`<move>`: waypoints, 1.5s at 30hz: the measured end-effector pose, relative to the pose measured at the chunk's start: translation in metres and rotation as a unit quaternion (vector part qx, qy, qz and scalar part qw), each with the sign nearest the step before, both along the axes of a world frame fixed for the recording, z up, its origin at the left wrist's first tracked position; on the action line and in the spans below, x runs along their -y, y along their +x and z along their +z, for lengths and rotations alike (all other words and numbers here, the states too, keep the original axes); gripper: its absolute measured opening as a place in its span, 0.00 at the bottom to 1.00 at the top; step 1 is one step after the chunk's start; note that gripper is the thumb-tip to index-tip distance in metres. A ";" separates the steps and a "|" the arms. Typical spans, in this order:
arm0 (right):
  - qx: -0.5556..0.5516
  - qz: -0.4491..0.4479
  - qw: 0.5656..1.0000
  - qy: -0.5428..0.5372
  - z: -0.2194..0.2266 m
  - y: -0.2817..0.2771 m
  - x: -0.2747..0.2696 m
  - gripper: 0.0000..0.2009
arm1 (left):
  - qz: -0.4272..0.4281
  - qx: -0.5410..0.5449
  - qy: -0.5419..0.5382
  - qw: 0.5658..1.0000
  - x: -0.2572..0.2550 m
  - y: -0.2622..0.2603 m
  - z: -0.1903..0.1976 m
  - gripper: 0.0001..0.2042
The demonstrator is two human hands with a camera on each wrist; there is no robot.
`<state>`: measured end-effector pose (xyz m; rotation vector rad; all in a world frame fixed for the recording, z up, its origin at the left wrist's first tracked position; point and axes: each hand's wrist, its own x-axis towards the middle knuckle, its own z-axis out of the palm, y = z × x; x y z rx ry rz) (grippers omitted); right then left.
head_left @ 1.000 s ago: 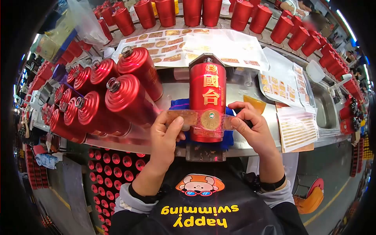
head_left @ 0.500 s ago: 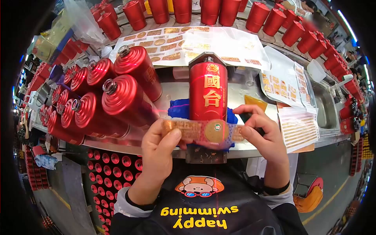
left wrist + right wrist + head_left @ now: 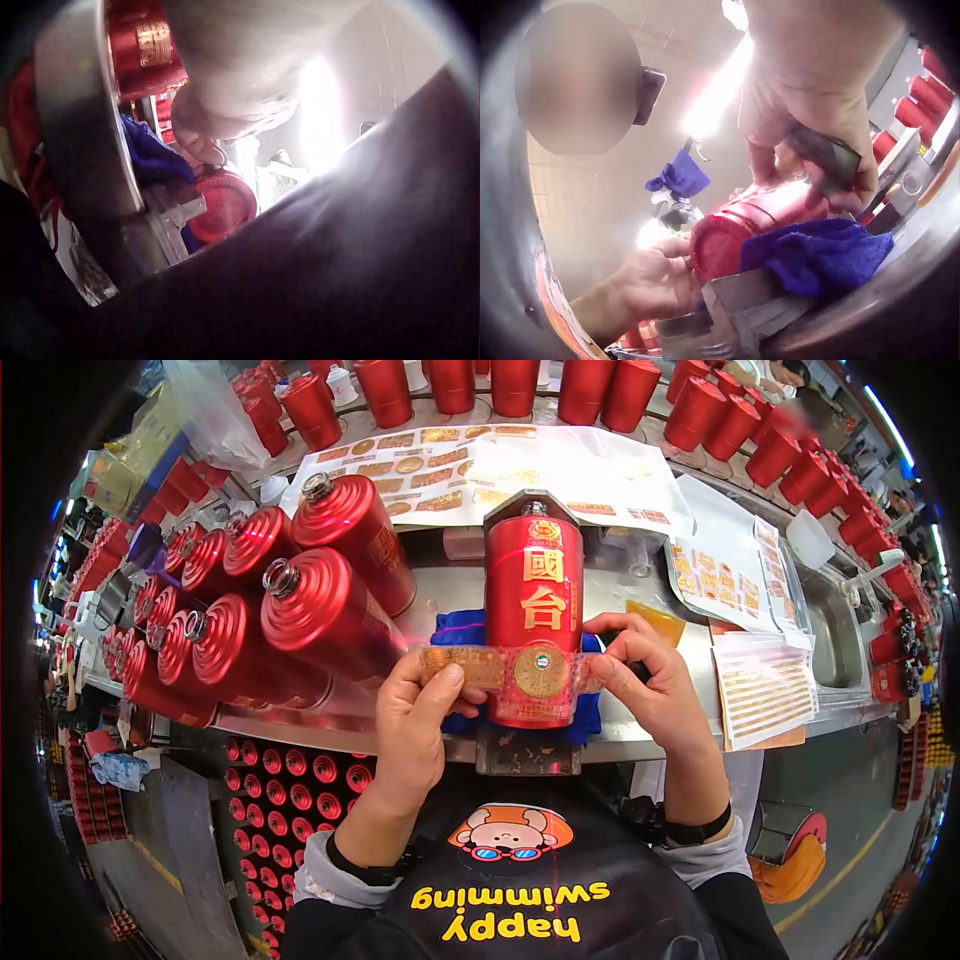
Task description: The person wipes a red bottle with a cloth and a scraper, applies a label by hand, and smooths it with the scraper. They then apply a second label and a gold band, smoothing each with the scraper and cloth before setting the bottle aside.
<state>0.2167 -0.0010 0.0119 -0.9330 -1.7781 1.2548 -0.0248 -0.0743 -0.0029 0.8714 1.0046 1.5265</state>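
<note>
A red bottle [image 3: 545, 575] with gold characters lies in a metal cradle [image 3: 527, 752], its neck pointing away from me. Across its lower part stretches a clear sticker strip [image 3: 468, 666] with gold patterns and a round gold medallion. My left hand [image 3: 415, 715] pinches the strip's left end between thumb and fingers. At the other end, my right hand [image 3: 650, 685] pinches the strip beside the bottle. The right wrist view also shows a dark flat piece [image 3: 825, 157] tucked in the right hand's palm. Under the bottle sits a blue cloth [image 3: 817, 255].
Several red bottles [image 3: 330, 610] crowd the left of the metal table. Sheets of gold stickers [image 3: 420, 475] lie behind the cradle, and more sticker sheets [image 3: 765, 685] are on the right by a sink [image 3: 835, 630]. Red containers [image 3: 510, 385] line the back.
The strip came off the bottle toward my body half a second ago, both hands lowering with it. Now both hands are forward again and the strip overlies the bottle's lower part.
</note>
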 end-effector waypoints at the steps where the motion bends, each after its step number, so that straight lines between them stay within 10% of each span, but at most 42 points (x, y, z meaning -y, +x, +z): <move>1: 0.003 0.000 1.000 -0.015 0.000 0.000 0.001 0.10 | -0.001 0.001 0.000 1.000 0.000 0.000 -0.001 0.07; 21: 0.052 0.016 0.997 0.058 0.038 0.024 -0.013 0.12 | 0.036 -0.028 0.042 0.998 -0.003 0.004 0.024 0.06; 26: 0.119 0.026 0.963 0.239 0.087 0.030 -0.076 0.12 | 0.028 -0.027 0.088 0.995 -0.034 0.002 0.046 0.06; 32: 0.245 -0.112 0.959 0.091 0.130 0.052 -0.198 0.12 | 0.019 -0.014 0.095 0.995 -0.062 0.004 0.053 0.05; 37: 0.456 -0.219 0.860 0.063 0.061 0.154 -0.295 0.18 | 0.036 -0.027 0.046 0.998 -0.046 -0.009 0.026 0.05; 42: 0.729 -0.197 0.656 -0.006 -0.040 0.218 -0.334 0.25 | 0.010 -0.038 0.007 0.999 -0.035 -0.009 0.006 0.05; 45: 0.729 -0.259 0.632 0.040 -0.054 0.215 -0.321 0.21 | 0.009 -0.032 -0.009 0.999 -0.036 -0.008 0.001 0.07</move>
